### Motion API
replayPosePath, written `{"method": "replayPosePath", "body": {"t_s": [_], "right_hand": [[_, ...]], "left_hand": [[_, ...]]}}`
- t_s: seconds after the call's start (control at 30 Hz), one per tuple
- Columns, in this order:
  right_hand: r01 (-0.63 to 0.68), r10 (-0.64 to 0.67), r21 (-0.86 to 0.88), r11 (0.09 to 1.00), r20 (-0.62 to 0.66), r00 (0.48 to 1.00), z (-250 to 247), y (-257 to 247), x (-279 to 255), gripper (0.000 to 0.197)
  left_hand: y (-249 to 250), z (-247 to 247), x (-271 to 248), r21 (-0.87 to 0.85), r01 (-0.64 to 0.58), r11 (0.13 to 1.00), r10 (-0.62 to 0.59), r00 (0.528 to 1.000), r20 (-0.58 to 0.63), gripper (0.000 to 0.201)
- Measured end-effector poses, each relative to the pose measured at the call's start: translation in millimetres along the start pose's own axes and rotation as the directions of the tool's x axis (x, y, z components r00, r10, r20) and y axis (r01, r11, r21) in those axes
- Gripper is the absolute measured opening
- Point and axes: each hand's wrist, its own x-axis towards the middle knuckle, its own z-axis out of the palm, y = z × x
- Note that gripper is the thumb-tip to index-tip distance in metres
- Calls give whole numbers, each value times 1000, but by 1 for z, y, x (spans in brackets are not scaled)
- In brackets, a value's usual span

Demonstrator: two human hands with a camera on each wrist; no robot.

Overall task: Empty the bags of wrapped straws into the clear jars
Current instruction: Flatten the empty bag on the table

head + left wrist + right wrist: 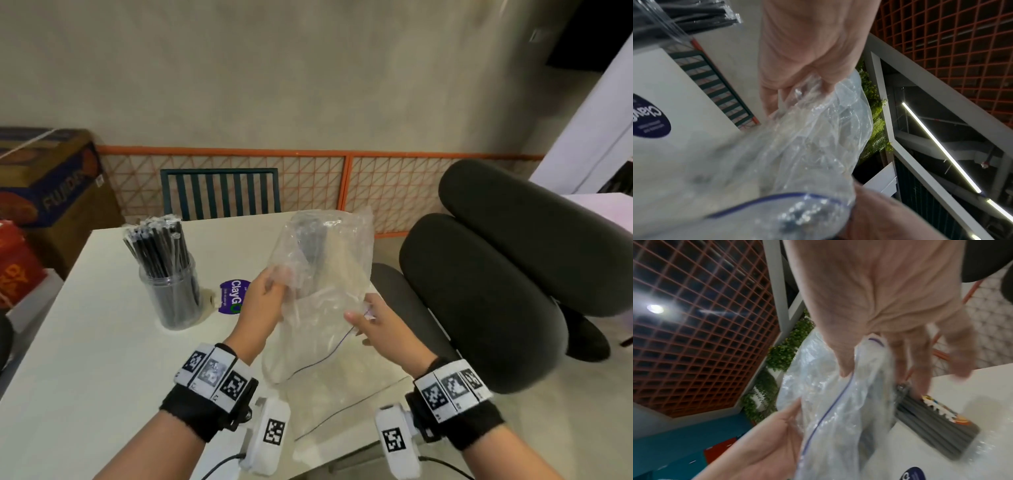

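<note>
I hold a clear zip bag [325, 270] up over the white table [85, 342]; it looks crumpled and nearly empty. My left hand [274, 287] grips its crumpled left side, the fingers bunched in the plastic [807, 138]. My right hand [359, 318] pinches the blue zip edge [826, 412] between thumb and fingers. A clear jar [171, 291] packed with black wrapped straws stands to the left. A bundle of dark straws [931, 418] lies on the table behind the bag, seen as a dark shape through the plastic [311, 246].
More clear plastic [342, 404] lies flat near the table's front right edge. A purple sticker [234, 296] is between jar and bag. A black padded chair [496, 274] stands close on the right, a green chair [221, 192] behind, cardboard boxes [51, 178] at the left.
</note>
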Motion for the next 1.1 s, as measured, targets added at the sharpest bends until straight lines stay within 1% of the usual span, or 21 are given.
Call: {"method": "replayPosePath", "body": {"t_s": [0.07, 0.13, 0.2, 0.3, 0.33, 0.37, 0.4, 0.43, 0.47, 0.5, 0.57, 0.6, 0.67, 0.7, 0.73, 0.8, 0.87, 0.93, 1.0, 1.03, 1.1], "right_hand": [[10, -14, 112, 994, 37, 999, -4, 8, -1, 29], [10, -17, 226, 974, 33, 999, -16, 16, -7, 14], [-3, -16, 298, 954, 62, 998, -24, 23, -15, 18], [-9, -21, 283, 959, 101, 995, -25, 26, -21, 27], [-4, -21, 285, 959, 84, 996, -24, 25, -21, 30], [7, -24, 287, 958, 55, 998, -22, 23, -20, 32], [26, -35, 286, 958, 24, 999, -22, 21, -19, 34], [47, -49, 269, 962, -1, 999, -22, 19, -18, 37], [68, -66, 247, 967, -17, 998, -22, 18, -17, 38], [87, -84, 217, 972, -24, 996, -23, 17, -17, 38], [117, -115, 170, 978, -20, 993, -25, 19, -17, 31], [127, -126, 167, 978, -13, 992, -26, 22, -18, 25], [129, -129, 208, 969, -14, 992, -29, 30, -19, 20], [128, -123, 251, 960, -34, 992, -32, 36, -21, 21], [129, -115, 296, 947, -62, 991, -34, 42, -23, 23], [129, -96, 330, 935, -116, 989, -39, 56, -30, 32], [80, -51, 267, 960, -114, 992, -40, 74, -35, 36], [18, -15, 134, 991, -21, 1000, -41, 93, -33, 39], [-19, 21, -17, 1000, 140, 990, -45, 98, -30, 33], [-33, 42, -55, 998, 186, 982, -48, 94, -28, 37], [-75, 80, -31, 997, 201, 976, -51, 76, -22, 55]], "left_hand": [[2, -2, 3, -72, 92, 993, -95, 995, -39, 21], [4, -13, 11, -210, 165, 964, -188, 978, -92, 22], [5, -27, 17, -347, 225, 911, -273, 957, -95, 23], [-3, -36, 16, -391, 332, 858, -351, 936, 23, 22], [-8, -35, 16, -369, 342, 864, -347, 936, 55, 25], [-13, -32, 15, -333, 329, 883, -332, 942, 50, 38], [-15, -29, 14, -261, 285, 922, -296, 955, -4, 52], [-13, -26, 13, -162, 213, 964, -226, 972, -66, 61], [-11, -23, 13, -67, 121, 990, -128, 986, -111, 59], [-7, -22, 13, -5, 34, 999, -35, 990, -136, 49], [-1, -22, 15, 54, -97, 994, 105, 979, -177, 25], [0, -24, 18, 90, -137, 986, 152, 970, -190, 18], [2, -29, 25, 179, -156, 971, 192, 961, -201, 20], [2, -32, 28, 184, -148, 972, 188, 956, -226, 23], [3, -35, 32, 127, -110, 986, 141, 953, -269, 25], [4, -43, 39, -82, -13, 997, -14, 947, -320, 27], [5, -46, 39, -227, 69, 972, -133, 950, -283, 26], [4, -41, 37, -233, 84, 969, -141, 960, -241, 25], [2, -35, 36, -219, 86, 972, -135, 967, -216, 26], [3, -32, 37, -233, 88, 968, -135, 972, -192, 26], [6, -25, 40, -290, 108, 951, -147, 982, -118, 23]]}}
